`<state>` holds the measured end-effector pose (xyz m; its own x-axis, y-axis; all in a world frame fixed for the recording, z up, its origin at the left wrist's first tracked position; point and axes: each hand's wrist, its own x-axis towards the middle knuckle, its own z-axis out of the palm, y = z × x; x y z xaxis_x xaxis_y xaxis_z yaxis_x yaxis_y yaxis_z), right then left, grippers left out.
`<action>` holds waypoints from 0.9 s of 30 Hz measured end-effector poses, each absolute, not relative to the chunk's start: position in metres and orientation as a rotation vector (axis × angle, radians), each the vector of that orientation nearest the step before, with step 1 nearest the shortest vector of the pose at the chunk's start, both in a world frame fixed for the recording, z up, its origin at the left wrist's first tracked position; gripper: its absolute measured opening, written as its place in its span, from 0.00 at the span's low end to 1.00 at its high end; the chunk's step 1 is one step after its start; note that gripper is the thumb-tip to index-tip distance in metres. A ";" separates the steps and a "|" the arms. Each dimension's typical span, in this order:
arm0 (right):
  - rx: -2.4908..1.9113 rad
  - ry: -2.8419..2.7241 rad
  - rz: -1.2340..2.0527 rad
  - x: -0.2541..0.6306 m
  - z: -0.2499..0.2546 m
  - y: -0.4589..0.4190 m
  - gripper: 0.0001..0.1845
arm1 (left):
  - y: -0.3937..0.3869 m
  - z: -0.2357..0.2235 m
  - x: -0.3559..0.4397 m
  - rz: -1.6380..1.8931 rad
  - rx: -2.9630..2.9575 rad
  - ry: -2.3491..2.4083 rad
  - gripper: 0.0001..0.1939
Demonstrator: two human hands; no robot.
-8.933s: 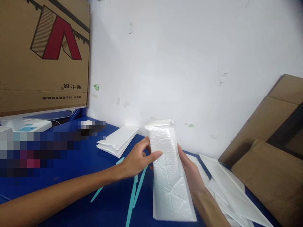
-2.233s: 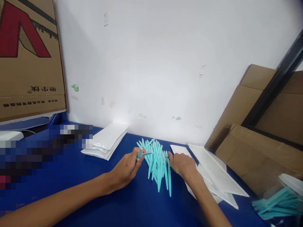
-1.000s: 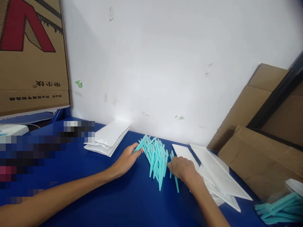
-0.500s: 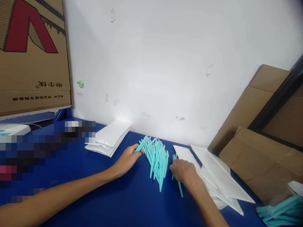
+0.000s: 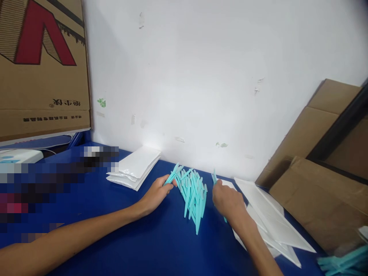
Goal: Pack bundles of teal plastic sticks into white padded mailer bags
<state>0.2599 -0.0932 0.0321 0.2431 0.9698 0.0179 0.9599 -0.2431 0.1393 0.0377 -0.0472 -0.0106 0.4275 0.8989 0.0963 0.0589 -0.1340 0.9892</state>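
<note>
A loose pile of slim turquoise sticks with pale caps, which look like eyebrow razors (image 5: pixel 195 195), lies on the blue table (image 5: pixel 138 245). At the pile's left edge, my left hand (image 5: pixel 158 191) is closed around a few of them, their capped ends pointing up and away. To the right of the pile, my right hand (image 5: pixel 228 197) grips a few more; their tips show above the fingers and one end below. The fingers of my right hand are partly hidden behind its back. White packets (image 5: pixel 267 218) lie spread just beside and under my right forearm.
A stack of white packets (image 5: pixel 135 165) sits at the back left near the wall (image 5: pixel 186 76). Large cardboard boxes stand at the left (image 5: pixel 57 84) and right (image 5: pixel 316 199). More turquoise sticks (image 5: pixel 345 262) lie at the lower right corner. A pixelated area covers part of the left side.
My right hand has shifted slightly right, and the sticks in it now point up more, with less showing below. My left hand keeps its hold. The view has turned a little left.
</note>
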 end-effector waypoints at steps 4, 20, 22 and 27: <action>2.539 2.196 0.036 0.254 0.039 -0.091 0.18 | -0.046 -0.010 0.036 0.903 1.450 0.809 0.12; 1.887 2.737 -1.733 0.211 0.030 -0.108 0.22 | -0.064 -0.003 0.041 0.941 1.305 0.691 0.23; 1.944 2.746 -1.719 0.213 0.027 -0.105 0.22 | -0.064 -0.003 0.041 0.968 1.245 0.729 0.22; 2.083 2.775 -1.668 0.219 0.027 -0.099 0.22 | -0.061 -0.001 0.041 0.931 1.145 0.769 0.20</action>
<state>0.2186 -0.0988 0.0265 -0.2441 0.9681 0.0567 0.4042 0.1547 -0.9015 0.0415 -0.0609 -0.0012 0.4243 0.9046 -0.0397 -0.2090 0.1404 0.9678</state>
